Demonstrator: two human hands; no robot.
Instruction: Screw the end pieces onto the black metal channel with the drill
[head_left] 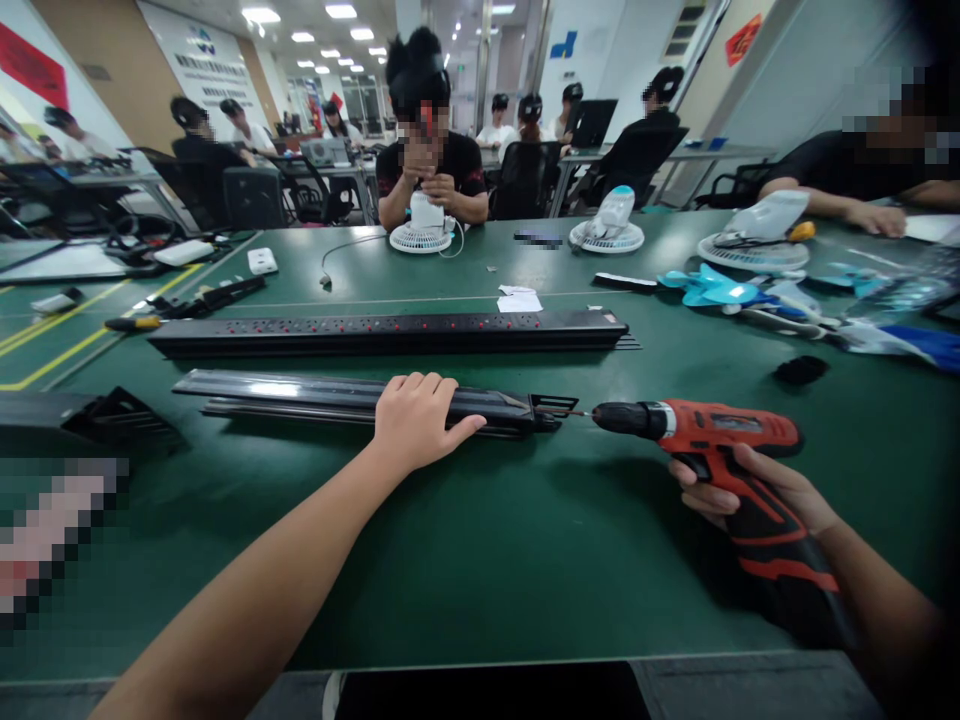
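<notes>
My left hand point(417, 420) presses down on a long black power-strip housing point(300, 395) lying across the green table point(480, 560), fingers curled over its top. My right hand point(750, 495) grips a red and black cordless drill point(712, 440). The drill's bit points left and touches the housing's right end bracket point(551, 408). A second, longer black power strip point(390, 333) with red switches lies just behind the first, parallel to it.
A black bracket part point(97, 415) sits at the left. White paper slips point(519, 300), a screwdriver point(133, 323) and small fans point(421, 230) point(607, 225) lie farther back. Blue fan blades point(709, 288) and parts clutter the right. People sit across and to the right.
</notes>
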